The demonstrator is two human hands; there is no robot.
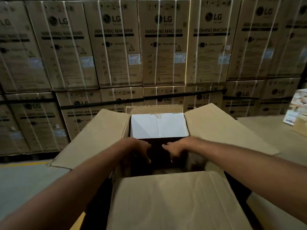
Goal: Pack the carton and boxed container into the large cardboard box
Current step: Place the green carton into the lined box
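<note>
Frame centre: white carton (159,126) sat inside the large cardboard box (174,196), against its far wall. Left hand (137,150) and right hand (177,151) reached into the dark space just below it. Fingers were blurred and loosely bent; grip cannot be told. A printed box (297,108) stood at the right edge, with stacked LG cartons (163,47) behind.

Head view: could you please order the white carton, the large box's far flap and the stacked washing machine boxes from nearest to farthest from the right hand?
1. White carton, inside the large box, just beyond the right hand.
2. Far flap, upright behind the carton.
3. Washing machine boxes, stacked at the back.
</note>
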